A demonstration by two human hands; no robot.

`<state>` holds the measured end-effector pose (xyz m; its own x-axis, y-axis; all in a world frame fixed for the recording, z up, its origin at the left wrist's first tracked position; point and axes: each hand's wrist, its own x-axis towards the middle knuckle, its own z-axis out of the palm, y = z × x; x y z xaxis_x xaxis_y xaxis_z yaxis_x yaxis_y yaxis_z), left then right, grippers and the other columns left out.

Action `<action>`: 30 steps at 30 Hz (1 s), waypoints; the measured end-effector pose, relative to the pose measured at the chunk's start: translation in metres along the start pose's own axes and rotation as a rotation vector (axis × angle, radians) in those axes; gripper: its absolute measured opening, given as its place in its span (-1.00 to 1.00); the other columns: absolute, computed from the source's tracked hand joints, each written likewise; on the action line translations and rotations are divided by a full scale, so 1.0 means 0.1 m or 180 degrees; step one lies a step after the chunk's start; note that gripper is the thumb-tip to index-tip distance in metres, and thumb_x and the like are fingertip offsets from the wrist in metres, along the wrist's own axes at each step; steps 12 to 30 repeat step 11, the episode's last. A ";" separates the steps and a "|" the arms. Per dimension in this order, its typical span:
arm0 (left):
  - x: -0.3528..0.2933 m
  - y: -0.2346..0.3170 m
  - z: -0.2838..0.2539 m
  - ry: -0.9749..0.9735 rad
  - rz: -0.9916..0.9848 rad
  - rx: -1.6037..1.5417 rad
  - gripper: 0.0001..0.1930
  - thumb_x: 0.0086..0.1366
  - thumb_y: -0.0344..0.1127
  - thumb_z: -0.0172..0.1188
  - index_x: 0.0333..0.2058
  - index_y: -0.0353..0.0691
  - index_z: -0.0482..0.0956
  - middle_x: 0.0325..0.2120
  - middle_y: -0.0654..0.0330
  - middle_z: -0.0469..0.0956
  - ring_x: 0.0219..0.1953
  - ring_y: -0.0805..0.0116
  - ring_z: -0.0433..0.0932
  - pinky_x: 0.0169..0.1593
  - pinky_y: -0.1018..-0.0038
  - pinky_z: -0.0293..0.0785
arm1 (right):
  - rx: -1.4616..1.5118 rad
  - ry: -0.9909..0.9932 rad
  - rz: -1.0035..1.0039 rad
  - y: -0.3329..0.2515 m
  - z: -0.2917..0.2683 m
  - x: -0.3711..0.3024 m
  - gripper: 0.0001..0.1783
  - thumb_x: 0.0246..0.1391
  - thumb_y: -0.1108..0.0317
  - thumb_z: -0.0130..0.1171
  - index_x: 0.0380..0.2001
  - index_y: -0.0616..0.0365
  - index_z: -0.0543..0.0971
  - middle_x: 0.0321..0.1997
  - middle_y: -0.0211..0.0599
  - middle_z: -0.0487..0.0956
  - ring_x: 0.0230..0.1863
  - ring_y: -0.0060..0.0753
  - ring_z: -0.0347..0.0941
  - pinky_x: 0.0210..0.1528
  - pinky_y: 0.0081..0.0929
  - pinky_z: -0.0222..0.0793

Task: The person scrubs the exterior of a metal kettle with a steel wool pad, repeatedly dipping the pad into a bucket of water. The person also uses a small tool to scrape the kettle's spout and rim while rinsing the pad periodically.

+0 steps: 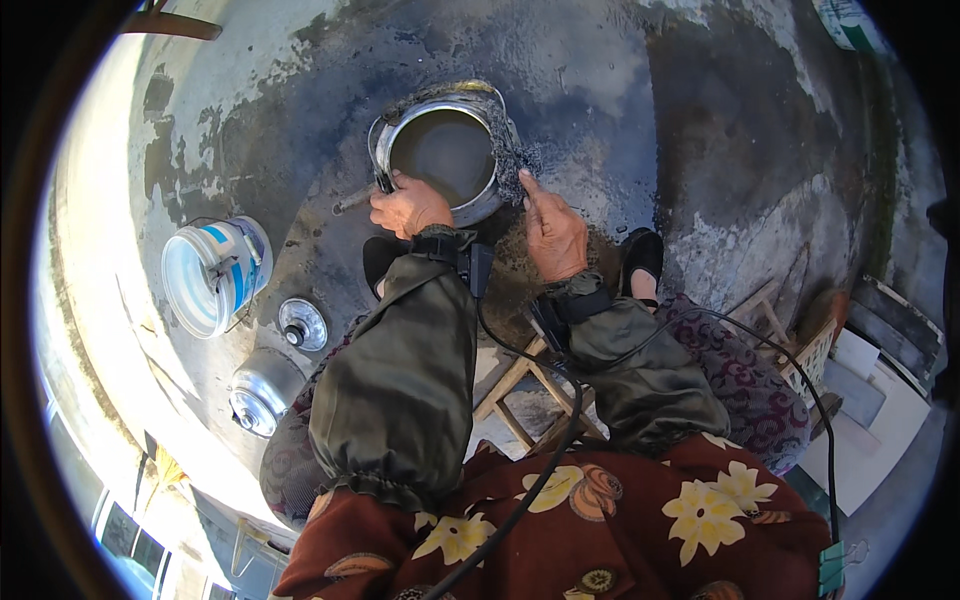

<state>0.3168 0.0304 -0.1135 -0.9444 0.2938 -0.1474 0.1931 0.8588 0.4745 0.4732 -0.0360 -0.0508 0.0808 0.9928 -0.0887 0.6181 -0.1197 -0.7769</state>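
Note:
A round metal pot (485,212) stands on the wet floor in front of me, filled with murky grey-brown water (442,150). My left hand (412,207) grips its near-left rim, thumb on the edge. A narrow piece like a spout (350,203) juts out beside that hand. Against the pot's right side lies a dark, wet mesh scrubber (508,148). My right hand (556,235) has its fingers closed on the lower end of this mesh. The fingers' undersides are hidden.
To the left stands a white bucket (205,275) with blue marks. Near it are a metal lid (302,324) with a black knob and another metal pot (262,388). A wooden stool frame (530,390) is beneath me. A black cable (560,455) crosses my lap.

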 end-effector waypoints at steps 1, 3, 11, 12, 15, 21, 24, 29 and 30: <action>0.01 0.00 0.01 0.0076 0.0037 0.0106 -0.55 0.25 0.00 0.08 -0.03 -0.20 0.39 -0.16 0.01 0.38 -0.13 -0.02 0.45 -0.16 0.15 0.41 | -0.0081 0.0027 -0.0101 0.00 -0.01 0.02 -0.59 0.14 0.43 0.04 0.07 -0.11 0.48 -0.25 -0.07 0.55 -0.25 0.03 0.52 -0.24 -0.26 0.44; 0.00 -0.02 0.00 0.0065 0.0020 0.0142 -0.55 0.25 0.00 0.08 -0.03 -0.20 0.39 -0.16 0.01 0.38 -0.14 -0.02 0.45 -0.16 0.15 0.42 | -0.0482 -0.0061 -0.0028 -0.02 0.01 0.03 -0.60 0.15 0.38 0.04 0.08 -0.16 0.47 -0.27 -0.08 0.56 -0.27 0.05 0.51 -0.26 -0.20 0.44; 0.07 -0.07 0.11 0.0033 -0.0044 -0.0009 -0.52 0.22 0.02 0.11 -0.02 -0.19 0.39 -0.14 0.00 0.38 -0.14 -0.03 0.46 -0.16 0.12 0.41 | -0.0948 -0.0206 0.0279 -0.05 0.12 0.26 -0.61 0.17 0.26 0.03 0.09 -0.24 0.45 -0.31 -0.05 0.56 -0.27 0.09 0.50 -0.27 -0.08 0.43; 0.07 -0.07 0.11 0.0033 -0.0044 -0.0009 -0.52 0.22 0.02 0.11 -0.02 -0.19 0.39 -0.14 0.00 0.38 -0.14 -0.03 0.46 -0.16 0.12 0.41 | -0.0948 -0.0206 0.0279 -0.05 0.12 0.26 -0.61 0.17 0.26 0.03 0.09 -0.24 0.45 -0.31 -0.05 0.56 -0.27 0.09 0.50 -0.27 -0.08 0.43; 0.07 -0.07 0.11 0.0033 -0.0044 -0.0009 -0.52 0.22 0.02 0.11 -0.02 -0.19 0.39 -0.14 0.00 0.38 -0.14 -0.03 0.46 -0.16 0.12 0.41 | -0.0948 -0.0206 0.0279 -0.05 0.12 0.26 -0.61 0.17 0.26 0.03 0.09 -0.24 0.45 -0.31 -0.05 0.56 -0.27 0.09 0.50 -0.27 -0.08 0.43; 0.07 -0.07 0.11 0.0033 -0.0044 -0.0009 -0.52 0.22 0.02 0.11 -0.02 -0.19 0.39 -0.14 0.00 0.38 -0.14 -0.03 0.46 -0.16 0.12 0.41 | -0.0948 -0.0206 0.0279 -0.05 0.12 0.26 -0.61 0.17 0.26 0.03 0.09 -0.24 0.45 -0.31 -0.05 0.56 -0.27 0.09 0.50 -0.27 -0.08 0.43; 0.07 -0.07 0.11 0.0033 -0.0044 -0.0009 -0.52 0.22 0.02 0.11 -0.02 -0.19 0.39 -0.14 0.00 0.38 -0.14 -0.03 0.46 -0.16 0.12 0.41 | -0.0948 -0.0206 0.0279 -0.05 0.12 0.26 -0.61 0.17 0.26 0.03 0.09 -0.24 0.45 -0.31 -0.05 0.56 -0.27 0.09 0.50 -0.27 -0.08 0.43; 0.07 -0.07 0.11 0.0033 -0.0044 -0.0009 -0.52 0.22 0.02 0.11 -0.02 -0.19 0.39 -0.14 0.00 0.38 -0.14 -0.03 0.46 -0.16 0.12 0.41 | -0.0948 -0.0206 0.0279 -0.05 0.12 0.26 -0.61 0.17 0.26 0.03 0.09 -0.24 0.45 -0.31 -0.05 0.56 -0.27 0.09 0.50 -0.27 -0.08 0.43; 0.07 -0.07 0.11 0.0033 -0.0044 -0.0009 -0.52 0.22 0.02 0.11 -0.02 -0.19 0.39 -0.14 0.00 0.38 -0.14 -0.03 0.46 -0.16 0.12 0.41 | -0.0948 -0.0206 0.0279 -0.05 0.12 0.26 -0.61 0.17 0.26 0.03 0.09 -0.24 0.45 -0.31 -0.05 0.56 -0.27 0.09 0.50 -0.27 -0.08 0.43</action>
